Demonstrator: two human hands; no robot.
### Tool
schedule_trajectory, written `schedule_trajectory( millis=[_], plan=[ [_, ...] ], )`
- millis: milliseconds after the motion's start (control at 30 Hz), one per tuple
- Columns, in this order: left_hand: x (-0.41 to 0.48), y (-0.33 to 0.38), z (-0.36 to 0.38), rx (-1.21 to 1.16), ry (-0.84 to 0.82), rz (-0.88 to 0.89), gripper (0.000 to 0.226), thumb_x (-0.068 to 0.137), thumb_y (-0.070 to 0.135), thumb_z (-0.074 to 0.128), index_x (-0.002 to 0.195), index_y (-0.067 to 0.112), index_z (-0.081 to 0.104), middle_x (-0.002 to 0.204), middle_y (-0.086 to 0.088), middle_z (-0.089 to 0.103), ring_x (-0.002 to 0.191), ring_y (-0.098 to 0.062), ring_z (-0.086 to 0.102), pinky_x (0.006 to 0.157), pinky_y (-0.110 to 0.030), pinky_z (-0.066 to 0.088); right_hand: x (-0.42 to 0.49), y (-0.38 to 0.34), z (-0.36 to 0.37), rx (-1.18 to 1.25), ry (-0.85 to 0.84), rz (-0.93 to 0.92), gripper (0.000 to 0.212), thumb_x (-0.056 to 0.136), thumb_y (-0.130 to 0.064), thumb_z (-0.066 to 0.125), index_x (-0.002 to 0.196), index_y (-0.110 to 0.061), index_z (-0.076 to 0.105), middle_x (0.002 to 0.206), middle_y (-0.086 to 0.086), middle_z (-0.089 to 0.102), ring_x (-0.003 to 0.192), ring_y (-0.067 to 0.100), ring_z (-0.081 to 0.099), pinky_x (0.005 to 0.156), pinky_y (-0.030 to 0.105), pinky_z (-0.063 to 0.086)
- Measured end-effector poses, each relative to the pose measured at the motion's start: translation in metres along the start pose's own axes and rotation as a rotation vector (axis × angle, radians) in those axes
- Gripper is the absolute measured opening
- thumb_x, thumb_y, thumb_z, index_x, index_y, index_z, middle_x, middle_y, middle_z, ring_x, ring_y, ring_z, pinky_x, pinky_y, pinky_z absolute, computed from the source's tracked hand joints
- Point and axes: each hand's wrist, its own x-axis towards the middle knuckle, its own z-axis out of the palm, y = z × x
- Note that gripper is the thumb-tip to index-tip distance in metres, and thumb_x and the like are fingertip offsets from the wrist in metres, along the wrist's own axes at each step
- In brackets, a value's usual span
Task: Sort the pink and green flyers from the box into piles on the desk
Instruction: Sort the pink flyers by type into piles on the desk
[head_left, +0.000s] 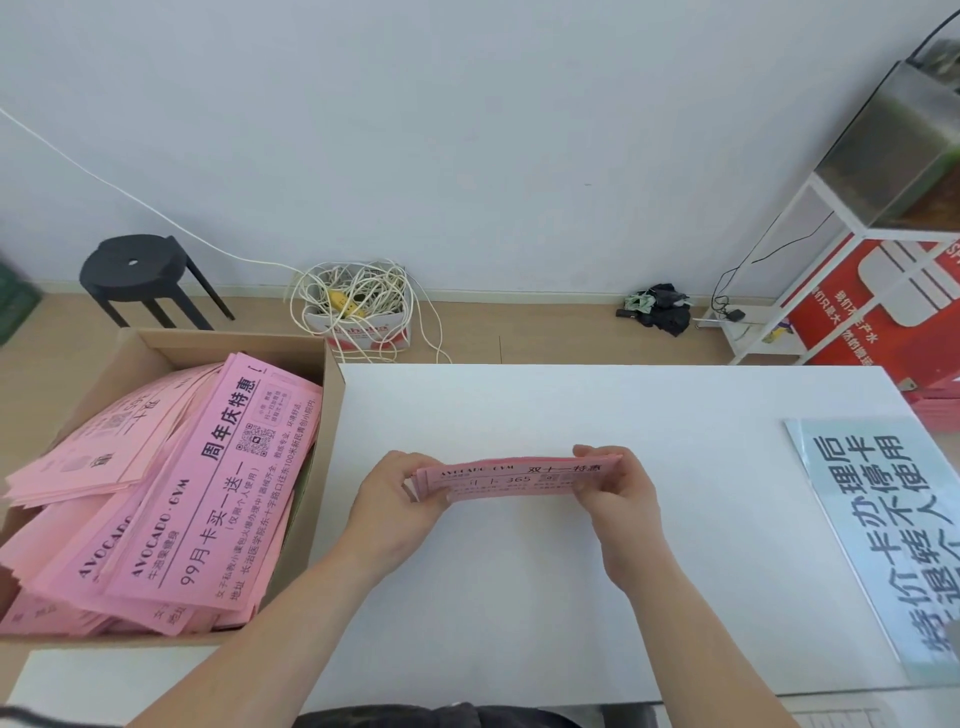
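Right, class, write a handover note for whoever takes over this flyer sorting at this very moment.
Left hand and right hand each pinch one end of a thin bundle of pink paper flyers over the white desk.
The brown cardboard box beside it is full of pink flyers; no green ones show.
A pale blue-green printed sheet lies at the desk's right edge.
No pile laid yet; nearly all sorting remains.
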Motion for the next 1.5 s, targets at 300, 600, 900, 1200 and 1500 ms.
schedule_trajectory(
  millis=[300, 600, 900, 1200, 1500],
  plan=[
    [-0.003, 0.000, -0.005, -0.032, 0.006, -0.012, 0.016, 0.100, 0.018, 0.065, 0.098, 0.027, 0.077, 0.074, 0.004, 0.073, 0.062, -0.006, 0.060, 0.059, -0.019, 0.051, 0.002, -0.001, 0.000, -0.039, 0.031, -0.040, 0.024, 0.093, 0.000, 0.067, 0.103, -0.022, 0.070, 0.101, -0.003, 0.077, 0.100, 0.016, 0.071, 0.089, 0.033, 0.054],
    [0.004, 0.002, -0.007, 0.010, -0.129, -0.181, 0.025, 0.104, 0.014, 0.054, 0.091, 0.013, 0.076, 0.067, -0.001, 0.070, 0.055, -0.008, 0.060, 0.059, -0.023, 0.047, 0.004, -0.008, -0.021, -0.399, 0.079, -0.008, 0.034, 0.090, 0.006, 0.052, 0.090, -0.024, 0.069, 0.088, -0.004, 0.074, 0.085, 0.020, 0.068, 0.069, 0.033, 0.052],
    [0.017, 0.006, 0.010, -0.134, 0.031, -0.197, 0.027, 0.087, 0.016, 0.080, 0.075, 0.001, 0.062, 0.075, -0.011, 0.073, 0.064, -0.021, 0.063, 0.059, -0.029, 0.045, 0.006, 0.003, -0.043, -0.338, 0.186, 0.125, 0.022, 0.089, 0.003, 0.058, 0.096, -0.016, 0.067, 0.092, -0.001, 0.072, 0.083, 0.018, 0.066, 0.062, 0.029, 0.047],
    [0.008, 0.017, -0.022, -0.244, 0.254, -0.193, 0.005, 0.099, 0.014, 0.064, 0.103, 0.016, 0.066, 0.091, -0.005, 0.078, 0.058, -0.011, 0.066, 0.054, -0.028, 0.045, 0.007, 0.005, -0.030, -0.511, 0.207, 0.157, 0.045, 0.083, -0.019, 0.070, 0.125, -0.025, 0.057, 0.115, -0.006, 0.066, 0.110, 0.024, 0.063, 0.091, 0.048, 0.055],
    [-0.031, 0.051, 0.011, -0.577, -0.305, -0.365, 0.024, 0.103, 0.006, 0.057, 0.127, 0.008, 0.059, 0.110, -0.011, 0.078, 0.098, -0.034, 0.076, 0.081, -0.043, 0.061, -0.045, -0.062, 0.027, -0.128, -0.165, 0.111, 0.026, 0.099, -0.037, 0.067, 0.106, -0.013, 0.074, 0.093, 0.005, 0.078, 0.087, 0.023, 0.075, 0.081, 0.041, 0.063]
  ],
)
